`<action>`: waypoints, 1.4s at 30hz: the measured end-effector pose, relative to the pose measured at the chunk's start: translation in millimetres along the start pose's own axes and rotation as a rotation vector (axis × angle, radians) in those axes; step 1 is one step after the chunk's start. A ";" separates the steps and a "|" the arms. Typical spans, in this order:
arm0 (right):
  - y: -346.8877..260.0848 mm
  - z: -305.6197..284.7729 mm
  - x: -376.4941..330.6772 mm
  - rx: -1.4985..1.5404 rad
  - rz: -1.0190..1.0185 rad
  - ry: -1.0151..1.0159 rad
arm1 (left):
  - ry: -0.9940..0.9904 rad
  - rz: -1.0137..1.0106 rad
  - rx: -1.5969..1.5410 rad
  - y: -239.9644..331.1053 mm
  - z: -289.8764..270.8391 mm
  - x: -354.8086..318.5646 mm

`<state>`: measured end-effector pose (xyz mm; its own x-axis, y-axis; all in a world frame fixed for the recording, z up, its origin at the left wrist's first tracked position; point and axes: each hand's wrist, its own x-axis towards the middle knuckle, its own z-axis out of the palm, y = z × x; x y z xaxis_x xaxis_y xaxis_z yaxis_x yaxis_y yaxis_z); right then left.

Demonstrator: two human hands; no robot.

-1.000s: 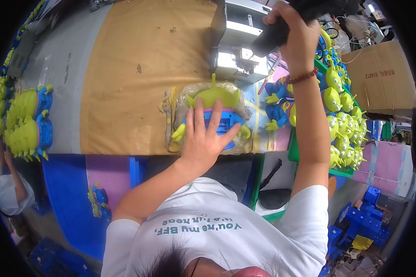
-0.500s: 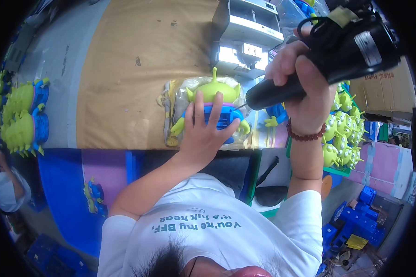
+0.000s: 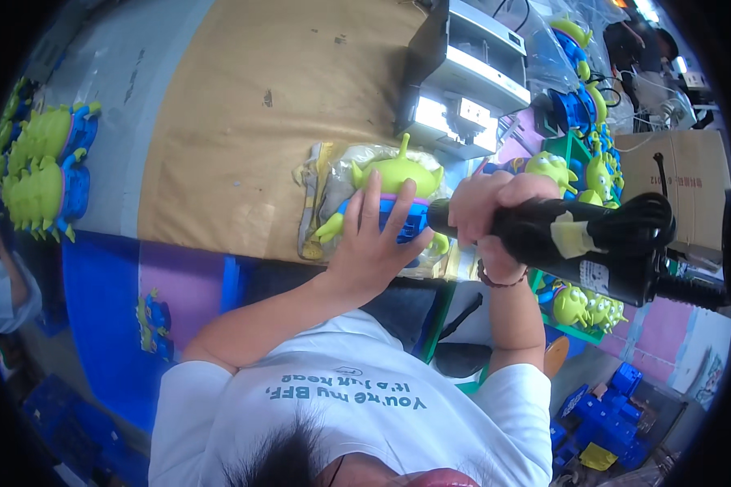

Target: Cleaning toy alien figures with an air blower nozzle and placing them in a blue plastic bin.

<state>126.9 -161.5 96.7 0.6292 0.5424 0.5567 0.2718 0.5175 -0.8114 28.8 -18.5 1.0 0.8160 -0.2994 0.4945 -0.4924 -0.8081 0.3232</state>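
A green toy figure (image 3: 394, 176) with a single antenna and a blue body lies on clear plastic and a cloth at the table's near edge. My left hand (image 3: 369, 247) rests on its blue body, fingers spread, steadying it. My right hand (image 3: 491, 207) is wrapped round a black electric screwdriver (image 3: 536, 230), held nearly level. The tool's nose is against or just beside the right side of the toy's blue back; its bit is hidden from sight. A cord is bundled at the tool's rear end.
Brown paper (image 3: 252, 138) covers the table. A grey-white device (image 3: 479, 77) stands beyond the toy. More green toys (image 3: 45, 191) line up at the left; others sit by a green crate (image 3: 574, 150) at the right, near a cardboard box (image 3: 681, 183). Another person (image 3: 12, 284) is at far left.
The screwdriver has come down and left to the toy's side, its rear end swinging toward me. My left hand stays on the toy. The whole view has shifted slightly.
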 end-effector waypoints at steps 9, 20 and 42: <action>-2.0 8.8 2.3 -0.149 -0.005 0.024 | 0.000 0.008 -0.031 -0.8 -0.7 -0.6; -24.9 9.3 9.7 -0.131 0.109 0.279 | -0.100 -0.028 -0.159 -8.4 -38.6 -12.5; -46.1 -43.2 38.3 -0.671 -0.187 0.434 | 0.214 -0.277 -0.415 -65.5 -1.1 -59.4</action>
<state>170.0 -193.2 147.7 0.7187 0.1111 0.6864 0.6912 -0.0070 -0.7226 12.3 52.7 -48.6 0.8735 0.0413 0.4850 -0.3815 -0.5609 0.7347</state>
